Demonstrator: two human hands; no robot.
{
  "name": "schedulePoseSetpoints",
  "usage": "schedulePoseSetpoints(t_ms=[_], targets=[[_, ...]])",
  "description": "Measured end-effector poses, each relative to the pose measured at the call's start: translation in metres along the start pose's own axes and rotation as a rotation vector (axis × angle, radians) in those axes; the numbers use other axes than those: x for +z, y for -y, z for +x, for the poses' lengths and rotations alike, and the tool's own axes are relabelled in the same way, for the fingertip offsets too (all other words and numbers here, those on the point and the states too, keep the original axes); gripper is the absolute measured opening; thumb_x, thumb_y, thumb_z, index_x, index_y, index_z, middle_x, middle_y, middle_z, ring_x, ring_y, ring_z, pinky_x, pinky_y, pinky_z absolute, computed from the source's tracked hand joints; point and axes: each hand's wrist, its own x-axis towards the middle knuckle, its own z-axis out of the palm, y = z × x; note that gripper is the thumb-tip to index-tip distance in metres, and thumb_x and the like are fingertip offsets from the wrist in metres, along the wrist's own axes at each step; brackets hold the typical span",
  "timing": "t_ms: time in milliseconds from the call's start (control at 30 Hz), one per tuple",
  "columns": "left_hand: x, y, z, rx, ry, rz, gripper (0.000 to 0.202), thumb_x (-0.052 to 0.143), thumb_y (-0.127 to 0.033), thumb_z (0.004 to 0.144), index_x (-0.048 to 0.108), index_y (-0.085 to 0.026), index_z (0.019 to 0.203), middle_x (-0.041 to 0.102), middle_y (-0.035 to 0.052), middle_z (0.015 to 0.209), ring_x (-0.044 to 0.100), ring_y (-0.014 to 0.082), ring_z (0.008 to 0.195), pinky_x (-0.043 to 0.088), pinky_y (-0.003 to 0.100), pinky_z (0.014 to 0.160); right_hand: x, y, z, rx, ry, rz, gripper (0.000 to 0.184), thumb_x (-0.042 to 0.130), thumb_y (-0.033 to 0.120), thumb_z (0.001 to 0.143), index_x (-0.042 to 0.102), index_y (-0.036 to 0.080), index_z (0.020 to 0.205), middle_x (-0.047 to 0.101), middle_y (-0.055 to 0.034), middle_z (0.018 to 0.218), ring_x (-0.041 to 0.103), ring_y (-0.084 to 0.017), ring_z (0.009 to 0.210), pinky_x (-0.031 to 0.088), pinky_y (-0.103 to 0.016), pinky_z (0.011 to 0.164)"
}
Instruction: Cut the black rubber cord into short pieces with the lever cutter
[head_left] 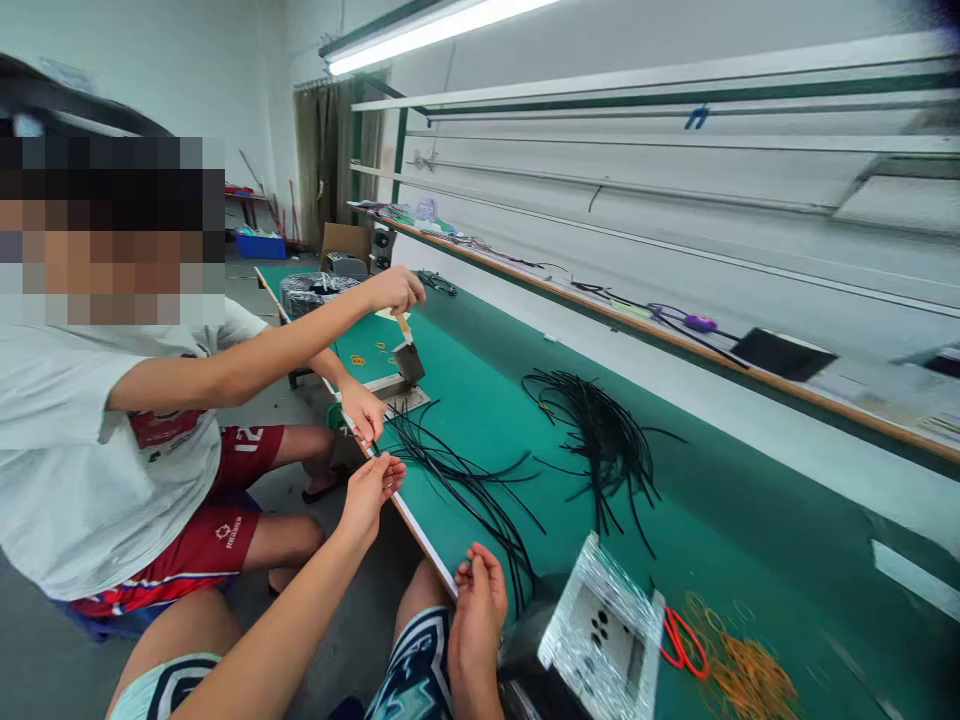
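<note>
1. Right hand (476, 603) hovers, fingers pressed together, pinching nothing visible, just beside loose black cables (469, 485) on green tabletop (487, 425).
2. Left hand (367, 497) curls at white edge (420, 530); grip unclear.
3. Risk: tugged strands could tangle or slide off.

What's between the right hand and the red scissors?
In the head view, a shiny plastic-wrapped panel lies between the right hand and the red scissors.
</note>
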Motion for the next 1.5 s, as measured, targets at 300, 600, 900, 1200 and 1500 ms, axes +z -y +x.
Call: schedulePoseSetpoints(t_ms=[300,600,900,1200,1500], targets=[[0.025,0.075,-0.081,-0.219,0.127,-0.019,0.036,0.078,-0.045,0.068,0.075,-0.018,0.092,0.060,0.0089,0.130,0.060,0.0215,0.107,0.048,0.026,0.083,0.027,-0.001,-0.022,-0.069,0.215,-0.243,0.040,0.057,0.057,0.078,0.058,0.019,0.092,0.065,-0.0039,0.085,0.058,-0.016,0.072,0.046,-0.031,0.067],[0.037,0.069,-0.064,-0.127,0.201,-0.052,0.040,0.082,-0.044,0.061,0.069,-0.016,0.087,0.059,-0.0024,0.072,0.050,0.0058,0.059,0.040,0.016,0.052,-0.003,0.009,-0.020,-0.135,0.045,-0.157,0.031,0.056,0.051,0.082,0.050,0.020,0.080,0.048,0.0066,0.061,0.041,-0.008,0.054,0.034,-0.023,0.054],[0.045,0.068,-0.069,-0.243,0.241,-0.047,0.039,0.076,-0.048,0.067,0.051,-0.020,0.074,0.053,-0.0067,0.056,0.040,0.0044,0.038,0.022,0.016,0.036,0.022,0.015,-0.040,0.074,0.089,0.292,0.051,0.069,0.047,0.073,0.054,0.020,0.114,0.064,-0.0022,0.095,0.055,-0.010,0.074,0.046,-0.027,0.075],[0.060,0.094,-0.082,-0.241,0.219,-0.077,0.042,0.076,-0.049,0.065,0.045,-0.020,0.072,0.049,-0.0087,0.052,0.037,0.0031,0.037,0.023,0.015,0.036,0.018,0.022,-0.007,0.041,-0.164,-0.016,0.052,0.054,0.057,0.079,0.060,0.013,0.107,0.060,-0.0003,0.075,0.049,-0.010,0.057,0.040,-0.026,0.056],[0.078,0.107,-0.072,-0.314,0.260,0.345,0.019,0.065,-0.025,0.072,0.049,-0.020,0.063,0.049,-0.0049,0.037,0.042,0.0086,0.030,0.026,0.017,0.033,0.014,0.037,0.011,0.046,-0.352,-0.020,0.050,0.035,0.055,0.084,0.056,0.019,0.113,0.050,0.0005,0.081,0.046,-0.010,0.059,0.041,-0.026,0.055]])
